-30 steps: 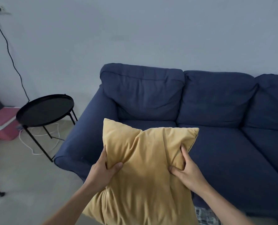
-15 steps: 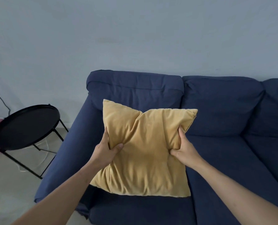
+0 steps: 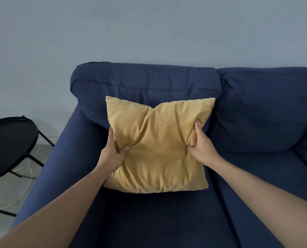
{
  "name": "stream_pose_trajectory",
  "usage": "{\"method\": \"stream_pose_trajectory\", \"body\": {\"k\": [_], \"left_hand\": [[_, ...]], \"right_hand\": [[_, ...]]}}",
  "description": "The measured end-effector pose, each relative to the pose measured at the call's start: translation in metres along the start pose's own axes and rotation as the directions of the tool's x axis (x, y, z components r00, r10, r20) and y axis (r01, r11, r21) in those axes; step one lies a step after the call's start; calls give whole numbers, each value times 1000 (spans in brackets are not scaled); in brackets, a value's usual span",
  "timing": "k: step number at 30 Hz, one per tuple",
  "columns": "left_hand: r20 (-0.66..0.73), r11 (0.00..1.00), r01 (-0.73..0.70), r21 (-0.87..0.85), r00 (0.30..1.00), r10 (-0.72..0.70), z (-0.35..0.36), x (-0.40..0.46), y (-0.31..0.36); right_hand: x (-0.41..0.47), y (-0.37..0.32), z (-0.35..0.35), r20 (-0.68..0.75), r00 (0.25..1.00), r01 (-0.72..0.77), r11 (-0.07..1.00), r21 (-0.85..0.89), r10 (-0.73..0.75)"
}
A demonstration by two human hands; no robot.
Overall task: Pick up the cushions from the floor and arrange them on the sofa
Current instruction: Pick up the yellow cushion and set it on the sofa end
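Gripping from both sides, the person had the square mustard-yellow velvet cushion (image 3: 158, 149) pinned upright at the left end of the dark navy fabric sofa (image 3: 256, 113). The left hand (image 3: 113, 154) clamped the cushion's left edge — thumb pressed into the front face, the other fingers wrapped behind and out of sight. The right hand (image 3: 202, 149) pinched the right edge the same way, thumb digging a deep dimple into the fabric. The cushion's bottom edge rested on the seat, and its top leaned back toward the sofa's back cushion (image 3: 145, 83), though contact there could not be told. Creases ran across the yellow cover between the two grips. Off to the left, beside the sofa's arm, stood a round black metal side table (image 3: 9, 144) on thin legs over a pale floor (image 3: 4, 197).
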State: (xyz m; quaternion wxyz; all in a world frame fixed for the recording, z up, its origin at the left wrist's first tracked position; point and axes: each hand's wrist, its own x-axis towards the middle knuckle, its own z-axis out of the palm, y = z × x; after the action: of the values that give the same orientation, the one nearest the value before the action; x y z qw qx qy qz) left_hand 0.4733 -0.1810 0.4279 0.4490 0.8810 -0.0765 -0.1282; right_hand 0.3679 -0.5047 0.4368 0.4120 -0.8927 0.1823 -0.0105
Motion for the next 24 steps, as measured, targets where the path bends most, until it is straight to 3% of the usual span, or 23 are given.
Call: {"method": "stream_pose_trajectory", "body": {"k": [11, 17, 21, 24], "left_hand": [[-42, 970, 199, 140, 980, -194, 33, 66, -41], [-50, 921, 266, 286, 963, -263, 34, 65, -30], [-129, 837, 204, 508, 979, -160, 41, 32, -9], [-87, 788, 119, 604, 993, -83, 58, 2, 19]], "right_hand": [[57, 50, 35, -16, 991, -130, 991, -33, 129], [53, 58, 28, 32, 995, -89, 995, -44, 90], [24, 66, 0, 54, 995, -77, 985, -153, 86], [-6, 76, -33, 46, 996, -71, 982, -175, 80]]}}
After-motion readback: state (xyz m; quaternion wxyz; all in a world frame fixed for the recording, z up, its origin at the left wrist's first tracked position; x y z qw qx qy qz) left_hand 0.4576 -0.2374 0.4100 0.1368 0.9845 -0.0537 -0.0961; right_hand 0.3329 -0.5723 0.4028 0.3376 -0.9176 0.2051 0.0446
